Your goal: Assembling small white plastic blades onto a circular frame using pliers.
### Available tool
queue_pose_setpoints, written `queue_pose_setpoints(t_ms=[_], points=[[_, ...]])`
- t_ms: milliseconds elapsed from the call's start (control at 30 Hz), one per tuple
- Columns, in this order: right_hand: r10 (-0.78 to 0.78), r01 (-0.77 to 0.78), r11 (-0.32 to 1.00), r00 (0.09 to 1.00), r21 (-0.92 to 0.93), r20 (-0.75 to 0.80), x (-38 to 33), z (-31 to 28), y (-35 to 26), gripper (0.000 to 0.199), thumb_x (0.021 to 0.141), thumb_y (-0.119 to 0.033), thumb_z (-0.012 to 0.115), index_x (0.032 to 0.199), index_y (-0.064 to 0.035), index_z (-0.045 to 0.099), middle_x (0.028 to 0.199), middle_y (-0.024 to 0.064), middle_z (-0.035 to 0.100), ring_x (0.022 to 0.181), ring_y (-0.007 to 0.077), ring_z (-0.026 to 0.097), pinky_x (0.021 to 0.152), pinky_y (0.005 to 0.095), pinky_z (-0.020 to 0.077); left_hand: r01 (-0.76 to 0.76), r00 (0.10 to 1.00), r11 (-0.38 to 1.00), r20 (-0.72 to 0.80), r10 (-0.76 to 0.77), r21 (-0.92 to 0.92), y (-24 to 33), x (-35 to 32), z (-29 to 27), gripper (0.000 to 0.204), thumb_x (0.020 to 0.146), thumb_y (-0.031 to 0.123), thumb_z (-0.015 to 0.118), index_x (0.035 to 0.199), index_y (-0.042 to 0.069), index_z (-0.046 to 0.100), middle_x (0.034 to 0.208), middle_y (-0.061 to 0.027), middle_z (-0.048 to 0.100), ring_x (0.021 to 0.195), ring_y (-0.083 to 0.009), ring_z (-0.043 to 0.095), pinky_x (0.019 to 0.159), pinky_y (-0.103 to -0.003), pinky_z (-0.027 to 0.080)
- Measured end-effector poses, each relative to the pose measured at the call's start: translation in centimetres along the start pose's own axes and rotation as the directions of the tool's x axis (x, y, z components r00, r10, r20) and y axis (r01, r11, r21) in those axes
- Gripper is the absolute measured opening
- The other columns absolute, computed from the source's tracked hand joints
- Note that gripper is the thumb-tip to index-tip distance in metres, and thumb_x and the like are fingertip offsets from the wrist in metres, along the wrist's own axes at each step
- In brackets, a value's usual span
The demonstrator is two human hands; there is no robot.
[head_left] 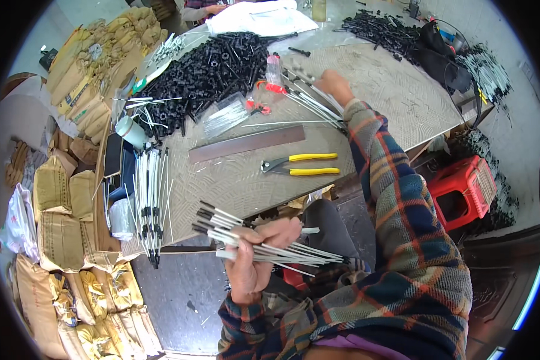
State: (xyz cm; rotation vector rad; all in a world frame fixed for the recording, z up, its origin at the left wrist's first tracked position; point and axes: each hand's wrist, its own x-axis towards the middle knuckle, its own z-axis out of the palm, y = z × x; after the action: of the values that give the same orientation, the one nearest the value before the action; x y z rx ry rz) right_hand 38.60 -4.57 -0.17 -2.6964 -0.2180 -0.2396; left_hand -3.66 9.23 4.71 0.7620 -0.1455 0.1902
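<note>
left hand (255, 258) grips rod bundle (264, 243) | right hand (333, 84) closed on rods (309, 102) | one pliers (300, 165)

**A small assembly workshop, crowded with parts and stock**

This is a workshop for hand assembly. A grey patterned worktop (396, 90) carries a large heap of small black plastic fittings (210, 72), with a second heap (381, 27) at its far edge. Loose thin metal rods with black tips (150, 198) lie in a bundle at the near left corner. Yellow-handled pliers (300, 164) and a long flat steel ruler (246, 144) rest in the middle. Stacked brown paper-wrapped bundles (96, 66) line the left side down to the floor, and a red plastic stool (465, 189) stands beside the worktop on the bare concrete.
</note>
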Motion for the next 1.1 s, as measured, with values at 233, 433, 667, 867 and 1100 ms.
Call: queue_pose_setpoints(t_ms=[233,433,667,867,1100], points=[[0.109,0.436,0.454,0.838,0.777,-0.535,-9.1,-8.6,1.9,0.018,0.086,-0.015,0.056,0.089,0.0025,0.054,0.068,0.0085,0.061,0.058,0.0129,0.058,0.054,0.0233,0.0448,0.266,0.913,0.941,-0.368,-0.178,0.206,-4.5,1.5,0.4,0.045,0.09,0.038,0.047,0.097,-0.006,0.05,0.091,-0.0216,0.062,0.081,-0.0279,0.064,0.068,-0.033,0.053],[0.122,0.533,0.583,0.69,0.614,-0.714,-27.0,-15.1,0.2,0.01,0.085,-0.006,0.056,0.083,-0.0008,0.049,0.063,0.0066,0.058,0.052,0.0093,0.054,0.047,0.0203,0.0411,0.291,0.905,0.954,-0.343,-0.251,0.07,-9.6,3.3,0.9,0.043,0.093,0.026,0.044,0.115,-0.011,0.044,0.111,-0.0258,0.054,0.1,-0.0312,0.058,0.082,-0.038,0.05],[-0.468,0.59,0.752,0.792,0.295,-0.391,-35.0,-8.3,-1.2,0.014,0.07,-0.003,0.068,0.075,-0.005,0.056,0.059,0.0067,0.055,0.047,0.0175,0.054,0.043,0.0271,0.0395,-0.017,0.888,0.999,-0.459,0.031,0.034,-6.3,4.1,2.9,0.038,0.095,0.029,0.036,0.114,-0.003,0.043,0.094,-0.0169,0.058,0.082,-0.0267,0.06,0.073,-0.039,0.05],[-0.545,0.292,0.584,0.832,0.757,0.099,-28.1,-8.3,-0.7,0.01,0.08,-0.012,0.062,0.081,-0.0016,0.059,0.065,0.0029,0.059,0.053,0.0101,0.055,0.049,0.024,0.0445,-0.072,0.89,0.955,-0.413,0.191,0.286,-6.2,3.5,0.6,0.018,0.093,0.015,0.045,0.1,-0.001,0.049,0.058,0.0007,0.04,0.047,-0.0056,0.037,0.044,-0.021,0.034],[-0.292,0.275,0.956,0.923,-0.102,-0.249,-4.9,-0.9,0.5,0.03,0.081,-0.034,0.054,0.088,-0.0061,0.064,0.08,0.0147,0.064,0.078,0.0345,0.061,0.069,0.041,0.0484,-0.053,0.964,0.999,-0.26,0.052,0.004,-1.2,1.2,1.0,0.03,0.092,0.036,0.042,0.112,0.014,0.042,0.062,-0.0034,0.049,0.078,-0.0276,0.063,0.083,-0.049,0.045]])
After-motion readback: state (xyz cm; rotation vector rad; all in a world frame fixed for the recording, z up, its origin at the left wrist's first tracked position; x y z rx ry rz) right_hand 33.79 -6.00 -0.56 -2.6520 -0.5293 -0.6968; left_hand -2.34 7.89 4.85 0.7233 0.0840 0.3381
